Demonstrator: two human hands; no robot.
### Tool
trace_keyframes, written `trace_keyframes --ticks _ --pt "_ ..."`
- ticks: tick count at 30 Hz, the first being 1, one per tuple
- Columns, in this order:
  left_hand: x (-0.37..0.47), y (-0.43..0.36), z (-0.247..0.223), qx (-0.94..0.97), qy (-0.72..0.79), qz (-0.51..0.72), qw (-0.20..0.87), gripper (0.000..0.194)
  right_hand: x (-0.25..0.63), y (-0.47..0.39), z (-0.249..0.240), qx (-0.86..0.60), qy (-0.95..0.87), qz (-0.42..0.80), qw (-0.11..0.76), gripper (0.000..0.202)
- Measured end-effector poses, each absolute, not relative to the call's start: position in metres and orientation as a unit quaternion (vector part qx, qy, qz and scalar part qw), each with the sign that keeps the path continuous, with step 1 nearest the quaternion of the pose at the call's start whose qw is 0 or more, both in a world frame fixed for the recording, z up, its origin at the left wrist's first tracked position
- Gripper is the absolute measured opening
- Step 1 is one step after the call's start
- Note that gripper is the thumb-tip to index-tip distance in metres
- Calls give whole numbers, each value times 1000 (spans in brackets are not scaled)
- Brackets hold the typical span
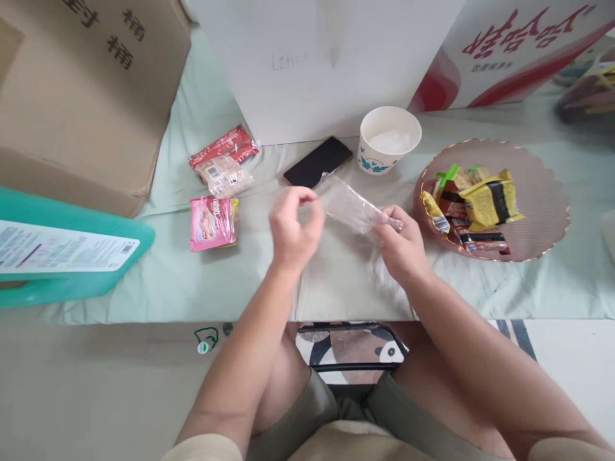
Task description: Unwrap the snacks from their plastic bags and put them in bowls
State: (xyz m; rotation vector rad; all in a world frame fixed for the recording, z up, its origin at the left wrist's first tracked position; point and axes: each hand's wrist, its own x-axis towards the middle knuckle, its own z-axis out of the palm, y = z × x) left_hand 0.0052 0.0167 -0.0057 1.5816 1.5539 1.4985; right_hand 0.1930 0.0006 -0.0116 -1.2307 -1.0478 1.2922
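Note:
A clear plastic bag (350, 205) stretches between my hands above the cloth-covered table. My right hand (403, 246) grips its right end, fingers closed around the gathered plastic. At the bag's left corner my left hand (296, 224) is curled with thumb and forefinger pinched together; whether the film is between them is hard to make out. Behind the bag lies a black phone (319, 161), and a paper cup (388, 139) with whitish contents stands beside it. Snack packets, one of them yellow (492, 200), lie in a pinkish scalloped bowl (542, 205) to the right.
Left of my hands are a pink packet (211, 223) and red wrapped packets (225, 150). A cardboard box (91, 96) and teal container (86, 288) stand at left. White boxes (331, 83) line the back. The table's front edge (355, 317) is near my forearms.

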Motion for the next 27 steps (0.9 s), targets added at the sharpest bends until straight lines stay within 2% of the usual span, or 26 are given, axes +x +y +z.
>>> trace_keyframes --ticks 3,5,7,9,11,13,16,19,22,25,27 --pt "28 9 -6 608 465 460 450 34 186 -3 -8 -430 -434 594 523 25" --pt "36 10 -10 571 404 416 581 41 183 -4 -6 -388 -414 639 519 26" --pt "39 13 -14 529 375 408 643 39 182 -4 -5 -385 -400 651 517 26" --pt "37 18 -17 501 382 423 651 37 183 -3 -5 -428 -409 618 517 22" --pt "30 23 -19 493 428 445 612 35 186 -2 -6 -487 -431 560 513 18" --pt "20 24 -18 501 504 463 530 32 188 -3 -6 -523 -455 524 495 17" --pt "1 21 -11 515 605 459 398 26 191 -8 -6 -518 -500 534 444 13" --pt "-8 18 5 524 657 430 330 23 192 -13 -5 -492 -553 547 391 11" --pt "8 32 30 552 662 424 277 25 192 -14 -5 -479 -593 542 353 9" --pt "47 73 57 658 607 412 170 25 194 -11 -3 -468 -617 532 344 7" --pt "78 112 69 707 565 384 183 25 196 -9 -2 -461 -629 527 338 6"
